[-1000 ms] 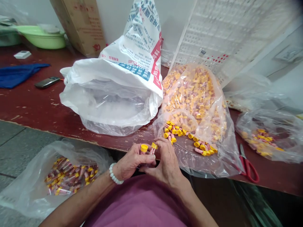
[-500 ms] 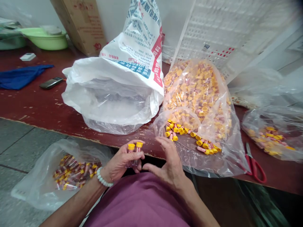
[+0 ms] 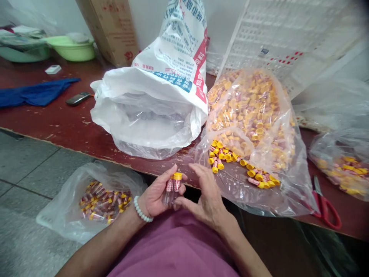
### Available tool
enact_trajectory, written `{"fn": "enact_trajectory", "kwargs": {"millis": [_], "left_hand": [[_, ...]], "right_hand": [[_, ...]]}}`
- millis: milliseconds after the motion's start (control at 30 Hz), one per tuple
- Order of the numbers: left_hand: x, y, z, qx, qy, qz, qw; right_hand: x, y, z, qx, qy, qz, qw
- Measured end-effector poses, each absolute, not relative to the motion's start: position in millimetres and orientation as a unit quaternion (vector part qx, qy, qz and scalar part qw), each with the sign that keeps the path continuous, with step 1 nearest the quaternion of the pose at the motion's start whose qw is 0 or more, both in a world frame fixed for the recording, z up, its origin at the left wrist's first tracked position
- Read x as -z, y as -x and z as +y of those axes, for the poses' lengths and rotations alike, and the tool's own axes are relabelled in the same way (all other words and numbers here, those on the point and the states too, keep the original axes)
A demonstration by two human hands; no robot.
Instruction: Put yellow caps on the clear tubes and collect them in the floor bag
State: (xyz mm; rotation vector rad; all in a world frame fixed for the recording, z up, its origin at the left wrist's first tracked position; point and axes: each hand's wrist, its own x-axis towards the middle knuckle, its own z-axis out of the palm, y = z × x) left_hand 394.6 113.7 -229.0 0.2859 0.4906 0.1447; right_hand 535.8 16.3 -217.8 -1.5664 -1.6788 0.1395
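My left hand (image 3: 155,195) holds two small clear tubes (image 3: 177,185) upright side by side, with red-and-white pieces inside and yellow tops. Its fingers curl behind them and its thumb is raised beside the left tube. Just to the right, my right hand (image 3: 210,194) is open with fingers apart, its thumb tip close to the tubes' lower ends; whether it touches them I cannot tell. Beyond that hand, several yellow-capped red-and-white pieces (image 3: 220,156) spill from a big clear bag (image 3: 302,184) full of them. A white woven sack (image 3: 173,100) with a plastic liner gapes on the table.
Below the red table (image 3: 72,134), another plastic bag (image 3: 57,215) holds filled tubes. Red-handled scissors (image 3: 328,209) lie by the right edge, near a smaller bag (image 3: 343,154) of pieces. A phone (image 3: 77,99), blue cloth (image 3: 40,92), green basin (image 3: 72,50) and carton (image 3: 115,30) stand left.
My left hand has turned and its thumb has lifted off the tubes, so more of their sides shows. The tubes are nearer my right hand. The whole view has shifted slightly.
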Motion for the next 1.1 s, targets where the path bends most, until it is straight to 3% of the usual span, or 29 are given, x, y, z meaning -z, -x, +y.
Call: {"fn": "enact_trajectory", "kwargs": {"millis": [233, 567, 733, 933, 1100], "left_hand": [[232, -397, 108, -0.096, -0.102, 0.241, 0.960], [240, -400, 110, -0.114, -0.067, 0.256, 0.958], [230, -377, 112, -0.166, -0.175, 0.295, 0.925], [249, -278, 155, -0.300, -0.257, 0.496, 0.773], [315, -212, 173, -0.310, -0.350, 0.673, 0.573]], "right_hand": [[226, -523, 25, -0.087, 0.595, -0.712, 0.363], [237, -518, 36, -0.123, 0.592, -0.670, 0.430], [217, -509, 27, -0.124, 0.599, -0.698, 0.371], [217, -572, 10, 0.021, 0.692, -0.555, 0.460], [264, -621, 19, 0.112, 0.769, -0.538, 0.327]]}}
